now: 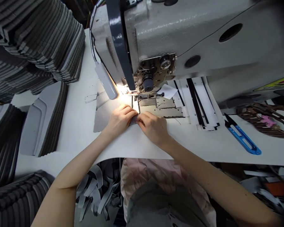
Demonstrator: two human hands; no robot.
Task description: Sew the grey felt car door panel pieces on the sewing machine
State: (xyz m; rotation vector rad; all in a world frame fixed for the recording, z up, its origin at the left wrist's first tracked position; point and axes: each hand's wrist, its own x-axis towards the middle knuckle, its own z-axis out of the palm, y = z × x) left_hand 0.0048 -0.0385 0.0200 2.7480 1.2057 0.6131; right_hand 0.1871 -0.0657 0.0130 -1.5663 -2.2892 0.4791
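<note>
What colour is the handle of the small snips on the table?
The handle is blue; it shows best in the head view.

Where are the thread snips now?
In the head view, the blue thread snips lie at right on the white tabletop, beside the black-and-white strips.

Left hand (119, 118): bare, fingers and wrist uncovered. Left forearm (85, 160): bare to past the elbow. Right hand (155, 127): bare. Right forearm (198, 167): bare, a few small spots on the upper surface. Grey-green garment (151, 201), nearest the camera: dull finish, rounded outline; small pale details toward its lower part, too indistinct to identify. Pale pink garment (144, 168): loose cloth, creased and gathered, showing beyond the grey-green cloth and along both its sides. Cut of either garment cannot be determined.
</note>
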